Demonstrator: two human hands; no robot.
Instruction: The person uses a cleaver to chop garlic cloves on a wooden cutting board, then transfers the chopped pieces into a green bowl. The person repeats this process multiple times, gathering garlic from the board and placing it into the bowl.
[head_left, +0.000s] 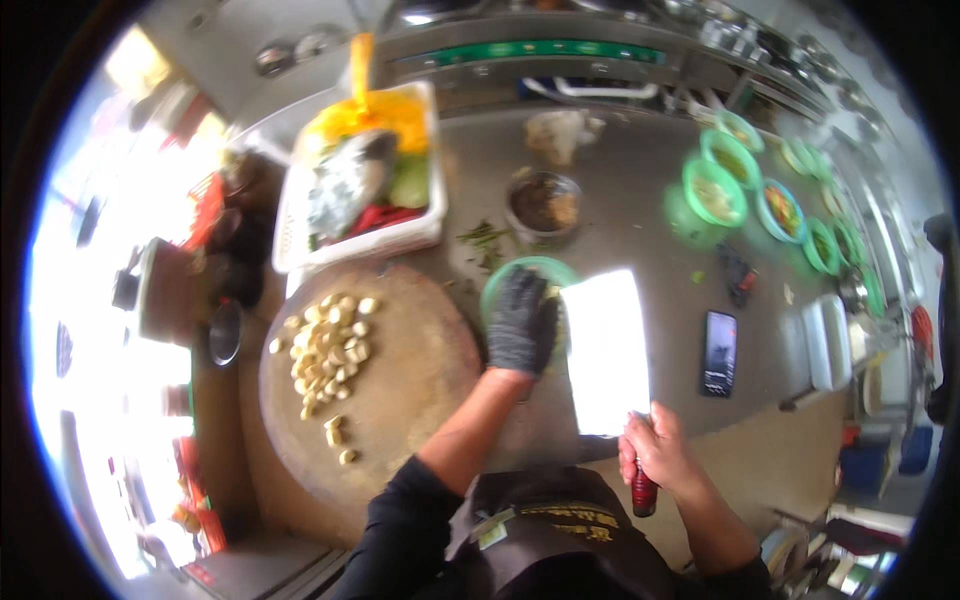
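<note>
My left hand (523, 321), in a dark knit glove, reaches over a green bowl (529, 265) on the metal worktop. The glove hides most of the bowl's inside, and its fingers are blurred, so whether it holds anything does not show. My right hand (654, 442) grips the red handle of a broad cleaver (607, 352), whose bright blade stands beside the bowl. Left of my gloved hand, several pale, short-cut pieces (330, 352) lie on a round wooden chopping block (420, 360). Beyond the green bowl is a metal bowl (543, 202) with dark and tan contents.
A white basket (439, 180) of vegetables and bags stands behind the block. Green scraps (486, 241) lie near the bowls. Rightward are a phone (718, 352), a dark crumpled item (736, 274), a white tray (826, 342) and several food bowls (714, 191).
</note>
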